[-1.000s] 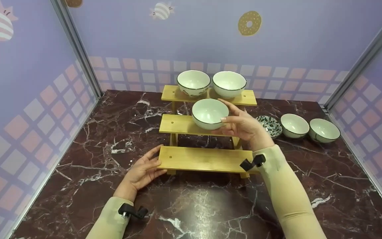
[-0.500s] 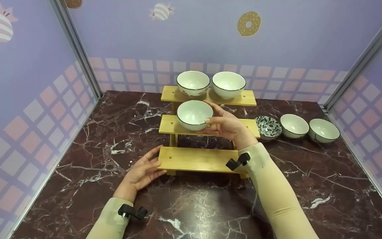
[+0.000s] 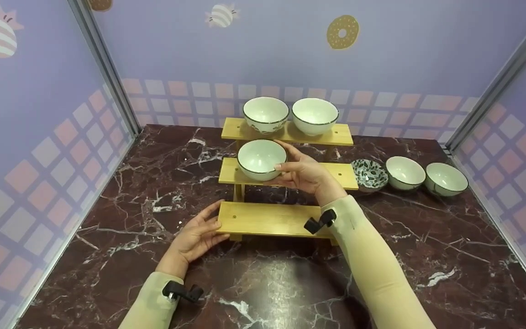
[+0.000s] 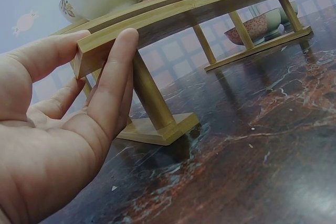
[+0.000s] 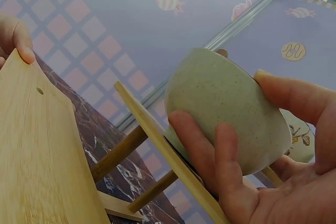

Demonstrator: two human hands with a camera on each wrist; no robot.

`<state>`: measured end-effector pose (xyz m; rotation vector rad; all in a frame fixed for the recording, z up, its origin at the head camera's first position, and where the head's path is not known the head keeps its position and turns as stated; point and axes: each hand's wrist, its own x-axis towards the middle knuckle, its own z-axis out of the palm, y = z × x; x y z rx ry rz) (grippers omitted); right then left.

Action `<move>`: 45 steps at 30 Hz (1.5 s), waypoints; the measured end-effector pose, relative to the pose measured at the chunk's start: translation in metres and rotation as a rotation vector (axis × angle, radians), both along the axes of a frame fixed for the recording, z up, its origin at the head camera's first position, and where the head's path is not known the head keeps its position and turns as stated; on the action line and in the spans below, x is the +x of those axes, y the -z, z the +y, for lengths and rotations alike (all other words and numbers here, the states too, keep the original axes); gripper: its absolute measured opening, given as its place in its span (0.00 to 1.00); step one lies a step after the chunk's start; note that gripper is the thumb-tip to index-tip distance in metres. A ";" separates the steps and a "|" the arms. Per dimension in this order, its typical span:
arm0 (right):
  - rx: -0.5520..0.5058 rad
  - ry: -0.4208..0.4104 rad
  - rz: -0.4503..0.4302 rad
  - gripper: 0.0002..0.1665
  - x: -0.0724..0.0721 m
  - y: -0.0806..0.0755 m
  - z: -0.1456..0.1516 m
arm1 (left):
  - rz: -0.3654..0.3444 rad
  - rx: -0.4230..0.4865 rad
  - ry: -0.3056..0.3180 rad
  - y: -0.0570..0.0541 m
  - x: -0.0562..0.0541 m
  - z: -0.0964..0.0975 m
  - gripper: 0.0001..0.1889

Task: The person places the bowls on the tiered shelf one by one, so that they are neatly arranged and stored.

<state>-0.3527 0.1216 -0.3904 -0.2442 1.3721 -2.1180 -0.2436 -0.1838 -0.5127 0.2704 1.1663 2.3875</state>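
Note:
A pale green-white bowl point(image 3: 262, 160) with a dark rim is at the left part of the middle tier of a three-tier wooden display stand point(image 3: 263, 219). My right hand point(image 3: 303, 172) grips it from the right, thumb at the rim and fingers against its outer side. In the right wrist view, the foot of the bowl point(image 5: 226, 114) is at the board, some fingers low beside it; full contact is hard to tell. My left hand point(image 3: 199, 235) holds the left end of the lowest tier. The left wrist view shows fingers point(image 4: 113, 77) beneath that board and the thumb at its end.
Two bowls point(image 3: 266, 110) point(image 3: 315, 116) stand side by side on the top tier. On the dark marble tabletop point(image 3: 130, 192), right of the stand, sit a leaf-patterned bowl point(image 3: 369, 174) and two plain-inside bowls point(image 3: 405, 173) point(image 3: 446, 179). Patterned walls point(image 3: 281, 45) enclose the back and sides.
My right hand has carried the bowl leftward and slightly down along the middle tier, slowing in the last half second. The left hand stays at the stand's lower left end.

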 end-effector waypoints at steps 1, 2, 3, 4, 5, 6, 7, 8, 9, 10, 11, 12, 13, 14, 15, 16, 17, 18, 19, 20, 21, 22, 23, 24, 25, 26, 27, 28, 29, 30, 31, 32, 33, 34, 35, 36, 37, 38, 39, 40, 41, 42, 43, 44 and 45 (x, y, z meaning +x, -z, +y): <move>0.000 0.000 -0.002 0.51 0.000 0.000 0.000 | 0.002 -0.002 0.001 0.000 0.000 0.000 0.41; 0.000 0.000 -0.003 0.51 0.000 0.000 0.000 | 0.004 -0.003 0.001 0.000 0.000 0.000 0.41; -0.002 0.000 -0.006 0.51 0.000 0.000 0.000 | 0.007 -0.001 0.002 0.001 0.000 0.000 0.41; 0.001 0.002 -0.007 0.51 0.000 -0.001 0.000 | 0.011 -0.002 0.002 0.001 0.000 0.000 0.41; 0.002 0.004 -0.006 0.50 0.000 -0.001 0.000 | 0.013 -0.003 0.001 0.001 0.000 0.000 0.41; 0.002 0.005 -0.006 0.50 0.000 -0.001 0.000 | 0.014 0.000 0.001 0.001 0.000 0.000 0.41; 0.003 0.006 -0.002 0.50 0.000 -0.001 0.000 | 0.014 0.002 0.002 0.000 0.000 0.000 0.41; 0.003 0.006 0.002 0.50 0.000 0.000 0.000 | 0.016 0.003 0.002 0.000 0.000 0.000 0.41; 0.004 0.005 0.004 0.50 0.000 0.000 0.000 | 0.015 0.005 0.004 0.000 0.000 0.000 0.41; 0.004 0.004 0.007 0.50 0.000 0.000 0.000 | 0.014 0.007 0.005 -0.001 0.001 0.000 0.41; 0.005 0.003 0.010 0.49 0.000 0.001 0.000 | 0.012 0.010 0.006 0.000 0.001 0.000 0.41; 0.008 0.002 0.013 0.49 0.000 0.001 0.000 | 0.013 0.012 0.009 0.000 0.001 0.000 0.41; 0.011 0.002 0.015 0.50 0.000 0.001 0.000 | 0.016 0.011 0.010 0.000 0.001 0.000 0.41; 0.015 0.001 0.015 0.50 0.001 0.001 0.000 | 0.016 0.012 0.010 0.000 0.001 0.000 0.41; 0.017 0.000 0.013 0.50 0.001 0.000 0.000 | 0.013 0.015 0.010 0.000 0.001 0.000 0.41; 0.018 0.000 0.012 0.50 0.001 0.000 0.000 | 0.013 0.014 0.010 0.000 0.000 0.000 0.41; 0.026 -0.002 0.013 0.50 0.001 0.000 0.000 | 0.014 0.013 0.009 0.000 0.000 0.000 0.40; 0.035 -0.004 0.013 0.50 0.001 0.000 0.001 | 0.016 0.010 0.009 0.000 0.000 0.001 0.40; 0.042 -0.006 0.011 0.50 0.001 -0.001 0.001 | 0.018 0.008 0.008 0.000 0.000 0.001 0.40; 0.052 -0.005 0.010 0.50 0.001 -0.001 0.001 | 0.018 0.008 0.009 0.000 0.000 0.001 0.41; 0.062 -0.005 0.008 0.50 0.001 -0.001 0.002 | 0.018 0.007 0.009 0.000 0.000 0.001 0.40; 0.075 -0.004 0.008 0.50 0.001 -0.001 0.002 | 0.018 0.006 0.009 -0.001 0.000 0.001 0.40; 0.085 -0.003 0.006 0.50 0.002 -0.002 0.003 | 0.019 0.006 0.009 -0.001 0.000 0.001 0.40; 0.092 -0.001 0.003 0.50 0.002 -0.002 0.003 | 0.021 0.005 0.008 0.000 0.000 0.001 0.40; 0.097 0.001 0.001 0.50 0.002 -0.002 0.004 | 0.017 0.008 0.007 -0.001 0.001 0.001 0.41; 0.100 0.003 -0.002 0.51 0.002 -0.002 0.004 | 0.015 0.009 0.006 -0.001 0.001 0.001 0.41; 0.101 0.001 -0.003 0.51 0.003 -0.002 0.004 | 0.011 0.013 0.004 -0.001 0.001 0.001 0.41; 0.101 0.002 -0.005 0.51 0.003 -0.002 0.004 | 0.008 0.015 0.003 -0.001 0.001 0.001 0.41; 0.101 0.000 -0.006 0.51 0.003 -0.002 0.004 | 0.005 0.016 0.001 -0.001 0.001 0.001 0.41; 0.103 -0.002 -0.005 0.51 0.004 -0.002 0.005 | 0.002 0.017 0.001 -0.001 0.002 0.001 0.41; 0.104 -0.003 -0.004 0.51 0.004 -0.002 0.005 | -0.003 0.018 -0.001 -0.001 0.002 0.001 0.41; 0.105 -0.006 -0.001 0.51 0.004 -0.001 0.005 | -0.006 0.016 -0.004 -0.001 0.002 0.001 0.41; 0.109 -0.008 0.002 0.51 0.004 -0.001 0.005 | -0.012 0.015 -0.007 -0.001 0.002 0.002 0.41; 0.108 -0.010 0.002 0.51 0.004 -0.001 0.006 | -0.015 0.012 -0.009 -0.001 0.002 0.002 0.41; 0.108 -0.012 0.004 0.51 0.004 0.000 0.006 | -0.017 0.010 -0.010 -0.001 0.002 0.002 0.41; 0.103 -0.013 0.004 0.51 0.004 0.000 0.006 | -0.018 0.007 -0.012 -0.001 0.002 0.002 0.40; 0.099 -0.014 0.003 0.52 0.004 0.000 0.007 | -0.019 0.005 -0.014 0.000 0.002 0.002 0.40; 0.097 -0.015 0.005 0.52 0.004 0.000 0.007 | -0.021 0.003 -0.015 0.000 0.001 0.002 0.40; 0.092 -0.016 0.003 0.52 0.004 0.000 0.008 | -0.020 0.001 -0.015 0.000 0.001 0.002 0.40; 0.092 -0.015 0.004 0.52 0.004 0.000 0.008 | -0.019 -0.002 -0.015 0.000 0.001 0.002 0.40; 0.095 -0.013 0.005 0.52 0.004 0.000 0.009 | -0.018 -0.004 -0.016 0.000 0.001 0.002 0.40; 0.099 -0.013 0.008 0.52 0.004 -0.001 0.009 | -0.017 -0.006 -0.016 0.000 0.001 0.001 0.40; 0.106 -0.012 0.014 0.51 0.004 -0.001 0.010 | -0.018 -0.008 -0.017 0.000 0.001 0.001 0.40; 0.110 -0.010 0.019 0.51 0.004 -0.001 0.011 | -0.019 -0.010 -0.017 -0.001 0.001 0.001 0.40; 0.112 -0.009 0.024 0.51 0.004 -0.001 0.011 | -0.021 -0.011 -0.017 -0.001 0.001 0.001 0.40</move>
